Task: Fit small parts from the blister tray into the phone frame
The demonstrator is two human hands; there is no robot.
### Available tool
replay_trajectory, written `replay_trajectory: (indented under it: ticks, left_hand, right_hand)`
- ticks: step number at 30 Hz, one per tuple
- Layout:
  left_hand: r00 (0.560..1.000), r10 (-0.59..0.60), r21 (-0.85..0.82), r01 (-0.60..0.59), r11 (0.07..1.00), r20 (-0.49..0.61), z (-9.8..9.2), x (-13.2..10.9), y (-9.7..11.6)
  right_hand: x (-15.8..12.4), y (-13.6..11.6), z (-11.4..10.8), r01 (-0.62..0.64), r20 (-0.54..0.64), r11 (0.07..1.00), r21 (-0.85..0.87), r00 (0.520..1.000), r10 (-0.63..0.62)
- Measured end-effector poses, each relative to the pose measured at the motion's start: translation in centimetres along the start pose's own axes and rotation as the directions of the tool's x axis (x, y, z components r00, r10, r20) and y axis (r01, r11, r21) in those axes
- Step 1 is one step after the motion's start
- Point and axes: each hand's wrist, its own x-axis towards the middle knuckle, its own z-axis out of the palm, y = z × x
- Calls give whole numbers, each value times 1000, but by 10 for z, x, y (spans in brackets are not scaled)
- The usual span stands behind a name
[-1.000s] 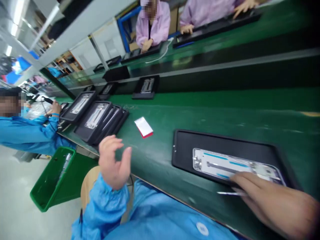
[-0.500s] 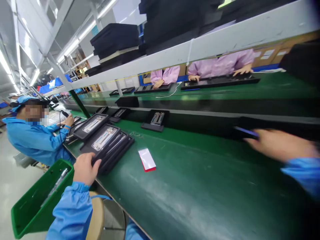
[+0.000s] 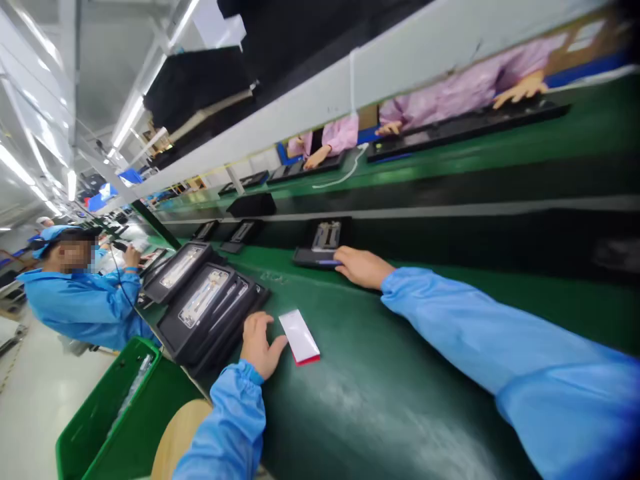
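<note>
**Right hand (image 3: 363, 267) pinching a thin blue-and-silver tool (image 3: 327, 262) at a black tray (image 3: 306, 257), left hand (image 3: 260, 345) lying open beside a white card (image 3: 299, 337)**

The head camera is looking along a green-topped workbench (image 3: 395, 407) at a slant. At the far end of the outstretched right arm, the fingertips are closing on the slim tool, which is lying across the front lip of the tray, directly ahead of the hand. Just beyond the fingers, a metal phone frame (image 3: 326, 235) is sitting in that tray, though the view is too small to show its details.

The left hand is released, its fingers spread and resting on the green surface. Just to its right, the red-edged card is lying flat, with the thumb beside it and not touching. Just ahead of the fingers, a stack of black trays (image 3: 227, 327) is sitting on the bench, the top one carrying another phone frame (image 3: 203, 298).

Below and behind the left hand, a green plastic bin (image 3: 97, 383) is sitting on the floor. Further along the bench, a co-worker in a blue smock (image 3: 80, 307) is working, while people in pink smocks (image 3: 335, 137) are sitting at the opposite bench.
</note>
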Motion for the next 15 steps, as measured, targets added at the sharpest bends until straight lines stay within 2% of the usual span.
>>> replay_trajectory:
  ticks: [3, 5, 7, 10, 11, 13, 15]
  left_hand:
    - [996, 62, -20, -63, 998, -61, -10, -12, -1]
    - [988, 72, -27, -77, 997, -140, -17, -20, 0]
    - [984, 78, -39, -85, 996, -158, -16, -24, 1]
    - [974, 217, -101, -222, 970, -57, 9, -33, 20]
    - [960, 280, -133, -279, 951, -5, 20, -41, 32]
    - [916, 385, -195, -360, 912, 109, 42, -58, 57]
    - [876, 434, -237, -385, 892, 209, 63, -72, 77]
  right_hand:
    - [-62, -33, -32, -27, 22, 998, -53, 999, 28]
    - [-122, -79, -46, -51, 57, 994, -99, 997, 57]
    - [-180, -142, -41, -101, 85, 983, -151, 990, 115]
    - [-245, -233, -3, -208, 84, 951, -228, 969, 232]
    - [-261, -256, 10, -267, 26, 930, -251, 959, 282]
    - [-289, -284, 20, -314, -39, 918, -244, 949, 314]
    - [-317, -283, 2, -346, -101, 918, -192, 938, 332]
